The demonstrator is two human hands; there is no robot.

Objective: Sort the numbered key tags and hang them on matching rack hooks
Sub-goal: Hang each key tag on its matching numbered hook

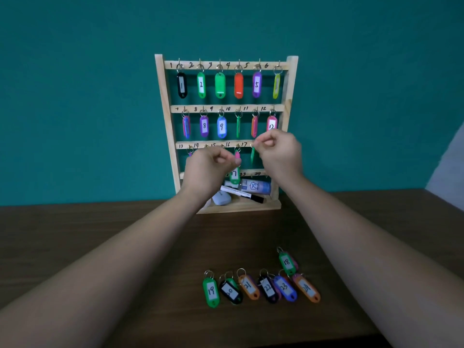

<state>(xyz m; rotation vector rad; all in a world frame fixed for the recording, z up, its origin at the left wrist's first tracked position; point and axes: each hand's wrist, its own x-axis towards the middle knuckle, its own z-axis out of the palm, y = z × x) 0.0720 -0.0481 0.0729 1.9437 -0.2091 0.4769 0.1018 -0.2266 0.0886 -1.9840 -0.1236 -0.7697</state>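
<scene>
A wooden key rack point(160, 101) stands against the teal wall, its hooks numbered by hand. Coloured tags fill the top two rows. My left hand point(208, 169) is pinched in front of the third row, and a green tag marked 17 point(234, 175) dangles from its fingertips beside a hanging pink tag point(237, 154). My right hand point(278, 151) is pinched at the hook by the 17 mark, on the ring of a green tag seen edge-on point(252, 155). On the table lie tags 18 point(287, 262), 19 point(211, 288), 20 point(231, 292), 21 point(248, 287), 22 point(268, 288), 23 point(285, 287) and 24 point(306, 288).
The rack's bottom tray holds a small bottle point(256, 187), a marker pen point(242, 194) and a white case point(221, 198). The brown table point(100, 222) runs to the wall. A pale object point(449, 167) shows at the right edge. My hands hide most of the third row.
</scene>
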